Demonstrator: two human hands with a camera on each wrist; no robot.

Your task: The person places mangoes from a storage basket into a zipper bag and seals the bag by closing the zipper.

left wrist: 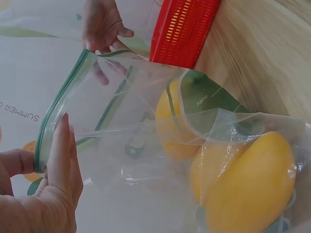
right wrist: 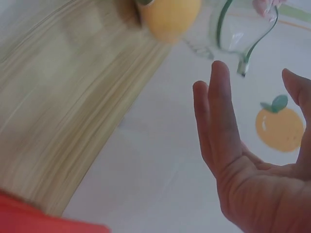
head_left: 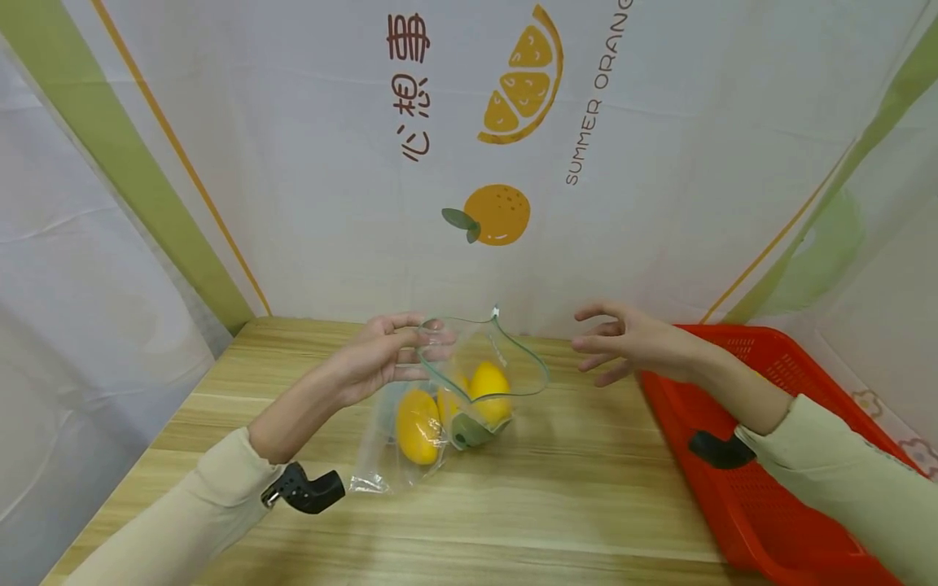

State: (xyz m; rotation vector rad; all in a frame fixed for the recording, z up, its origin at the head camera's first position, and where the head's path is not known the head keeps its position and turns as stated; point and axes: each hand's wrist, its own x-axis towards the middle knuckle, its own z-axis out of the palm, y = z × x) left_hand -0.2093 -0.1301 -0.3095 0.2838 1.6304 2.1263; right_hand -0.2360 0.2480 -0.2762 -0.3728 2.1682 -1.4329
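Left hand point(head_left: 377, 358) pinches the bag point(head_left: 377, 468) rim; right hand point(head_left: 633, 342) free, fingers loose, by the basket point(head_left: 762, 513). Bag's on the table point(head_left: 586, 496), fruit point(head_left: 419, 427) inside. I'd hold that rim steady, mouth wide.

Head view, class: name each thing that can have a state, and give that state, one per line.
Zip bag: unzipped, mouth spread open
Yellow fruits: inside the bag
Left hand: pinching the bag's rim
Right hand: empty, apart from the bag
Red basket: upright, open-topped
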